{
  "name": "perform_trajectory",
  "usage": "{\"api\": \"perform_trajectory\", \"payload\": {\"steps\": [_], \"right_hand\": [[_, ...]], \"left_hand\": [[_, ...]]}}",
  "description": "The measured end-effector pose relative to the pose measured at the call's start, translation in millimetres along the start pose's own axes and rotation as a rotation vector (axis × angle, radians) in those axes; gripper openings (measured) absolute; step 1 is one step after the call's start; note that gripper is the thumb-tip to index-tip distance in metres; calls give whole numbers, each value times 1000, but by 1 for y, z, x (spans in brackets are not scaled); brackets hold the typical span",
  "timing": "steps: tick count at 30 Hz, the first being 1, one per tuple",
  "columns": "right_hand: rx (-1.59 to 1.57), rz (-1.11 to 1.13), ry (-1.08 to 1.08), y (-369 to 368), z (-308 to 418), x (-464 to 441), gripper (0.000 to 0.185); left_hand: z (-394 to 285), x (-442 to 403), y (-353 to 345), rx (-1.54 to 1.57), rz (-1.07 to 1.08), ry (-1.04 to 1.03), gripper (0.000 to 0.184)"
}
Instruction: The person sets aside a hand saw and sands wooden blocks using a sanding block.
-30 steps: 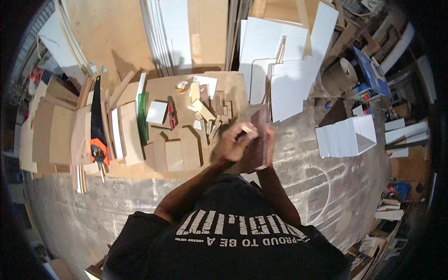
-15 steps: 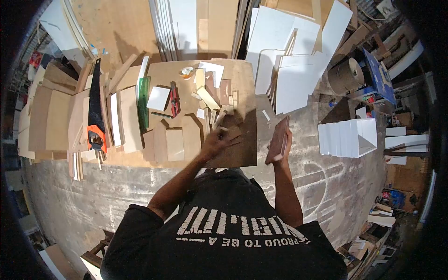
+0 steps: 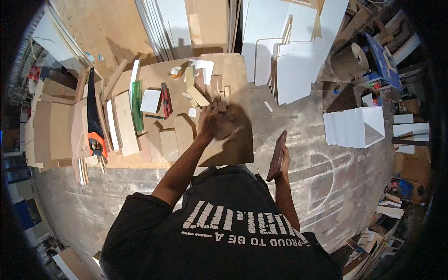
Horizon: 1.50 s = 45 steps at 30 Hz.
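Dark brown board (image 3: pixel 278 156), grasped in the right hand (image 3: pixel 284 163) beyond the right edge of the table (image 3: pixel 235 67) and well apart from the left hand (image 3: pixel 209 122). The fingers of the right hand wrap the board's right side. The left hand is lowered, fingers bent, over the small wooden pieces (image 3: pixel 199 95) on the table; its fingertips are partly hidden, and whether it grips a piece or only touches one cannot be told.

Progress, as judged from this arrangement: the board is in hand and off the table, a single part with nothing visibly attached to it. The small wooden pieces appear loose, some overlapping, just ahead of the left hand; they seem neither sorted nor joined. How much remains cannot be read from this view.

Appearance of the board: long, flat and straight-edged, reddish-brown, darker than the pale pieces near the left hand. It is tilted, its far end leaning away and slightly to the right, so that its broad face is foreshortened; surface finish is too small to tell.

Surroundings: left of the left hand lie a red-and-black tool (image 3: pixel 166 101), a white square piece (image 3: pixel 150 101), a green strip (image 3: pixel 136 106) and, farther out, an orange-handled saw (image 3: pixel 94 119).
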State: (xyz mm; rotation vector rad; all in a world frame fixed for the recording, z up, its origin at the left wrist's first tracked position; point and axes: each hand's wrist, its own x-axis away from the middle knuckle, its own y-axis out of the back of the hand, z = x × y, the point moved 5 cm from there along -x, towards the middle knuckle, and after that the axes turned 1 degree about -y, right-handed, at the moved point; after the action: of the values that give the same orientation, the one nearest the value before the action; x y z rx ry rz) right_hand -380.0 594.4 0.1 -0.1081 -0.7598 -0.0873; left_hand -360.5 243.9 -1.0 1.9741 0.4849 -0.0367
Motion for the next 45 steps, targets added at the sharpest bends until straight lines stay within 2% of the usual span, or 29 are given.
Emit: {"api": "perform_trajectory", "payload": {"steps": [1,2,5,6,9,10,13,15,17,19,21,24,28,29,31,33,34,37,38,42,45], "right_hand": [[0,-4,4,4,-1,-4,71],[2,-8,11,8,-1,-7,70],[6,-50,78,19,-1,-19,70],[25,-33,61,24,0,-21,70],[59,-4,10,36,7,-21,72],[60,-2,-8,40,9,-21,73],[8,22,10,39,20,-27,72],[-19,88,31,27,29,-26,70],[-8,207,46,0,55,-19,67],[-31,420,132,-36,71,-25,61],[-53,574,248,-80,95,-9,57],[62,646,422,-126,102,-10,55],[-168,903,321,-163,108,24,55],[-117,881,380,-167,113,33,55],[-18,826,495,-171,120,47,55],[31,775,533,-174,126,57,55],[54,747,557,-175,128,59,55],[10,655,545,-170,121,57,57],[9,637,568,-168,120,59,56],[67,539,674,-163,127,85,56],[179,480,749,-159,130,91,56]], "left_hand": [[-7,-10,-5,22,2,-5,39],[-12,-22,-14,-72,113,-16,50],[-22,-59,-19,-240,97,-144,62],[-22,-71,-21,-340,209,-142,73],[-5,-100,-40,-285,389,-125,80],[-2,-107,-42,-227,408,-153,93],[-13,-115,-27,37,215,-129,98],[-17,-113,-26,757,453,158,94],[-49,-92,7,1107,409,194,92],[-100,-76,48,1468,458,271,90],[-112,-59,49,1612,386,301,93],[-141,-49,81,1590,351,296,90],[-142,-43,98,1539,378,286,98],[-141,-42,102,1557,374,300,101],[-137,-40,108,1526,353,223,90],[-134,-40,111,1494,310,222,86],[-139,-41,118,1487,305,199,76],[-146,-45,112,1389,376,132,70],[-147,-46,115,1281,341,80,65],[-144,-45,108,1344,356,208,58],[-139,-43,102,1464,244,209,46]]}}
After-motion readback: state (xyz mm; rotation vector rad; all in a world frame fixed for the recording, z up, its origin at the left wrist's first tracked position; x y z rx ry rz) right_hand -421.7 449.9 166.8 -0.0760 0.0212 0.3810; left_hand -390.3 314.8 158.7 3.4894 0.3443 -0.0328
